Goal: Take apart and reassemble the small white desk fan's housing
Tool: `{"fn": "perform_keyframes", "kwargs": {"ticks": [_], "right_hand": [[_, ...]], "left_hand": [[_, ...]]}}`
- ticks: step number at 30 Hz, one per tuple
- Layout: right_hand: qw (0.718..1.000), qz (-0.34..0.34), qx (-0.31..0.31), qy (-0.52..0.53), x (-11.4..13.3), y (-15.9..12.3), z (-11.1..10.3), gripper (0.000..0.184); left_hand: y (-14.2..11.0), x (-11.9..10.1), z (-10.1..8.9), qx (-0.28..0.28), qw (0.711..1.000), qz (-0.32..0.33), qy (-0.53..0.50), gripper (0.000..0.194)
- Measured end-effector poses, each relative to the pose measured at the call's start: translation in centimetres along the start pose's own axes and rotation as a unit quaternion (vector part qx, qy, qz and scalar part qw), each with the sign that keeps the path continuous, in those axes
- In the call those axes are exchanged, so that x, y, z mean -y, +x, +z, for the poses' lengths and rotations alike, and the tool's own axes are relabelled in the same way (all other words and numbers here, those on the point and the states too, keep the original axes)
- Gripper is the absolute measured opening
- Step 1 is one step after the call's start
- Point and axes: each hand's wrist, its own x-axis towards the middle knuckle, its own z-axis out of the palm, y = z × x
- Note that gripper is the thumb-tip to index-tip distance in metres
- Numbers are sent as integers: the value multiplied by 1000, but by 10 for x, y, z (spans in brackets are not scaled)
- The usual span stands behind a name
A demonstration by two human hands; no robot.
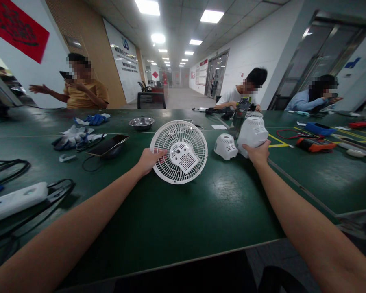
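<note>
My left hand (149,160) is closed on the left rim of a round white fan grille (190,134), which is tilted up and faces me. A white plate with slots and holes sits at the grille's middle. On the right, my right hand (258,152) grips a white plastic fan housing (253,132) with vent slots; the palm side and some fingers are hidden. Just left of that piece, a smaller white vented housing (225,146) stands on the green table.
A metal bowl (142,123), a smartphone (110,145) and gloves (75,136) lie to the left. A power strip (18,202) with black cables is nearest left. At right are a blue tray (320,129) and an orange meter (315,144). Several people sit across the table (183,219).
</note>
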Motion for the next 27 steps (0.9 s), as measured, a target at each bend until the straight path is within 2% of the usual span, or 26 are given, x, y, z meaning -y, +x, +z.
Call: {"fn": "perform_keyframes", "kwargs": {"ticks": [7, 17, 27], "right_hand": [[999, -3, 1, -54, -1, 0, 2, 90], [999, -19, -11, -50, -1, 2, 3, 84], [995, 0, 30, -93, 2, -3, 5, 90]], "left_hand": [[0, 1, -1, -1, 1000, 0, -7, 25], [-2, -2, 0, 6, 1000, -6, -8, 23], [1, 2, -1, 7, 1000, -3, -18, 23]]}}
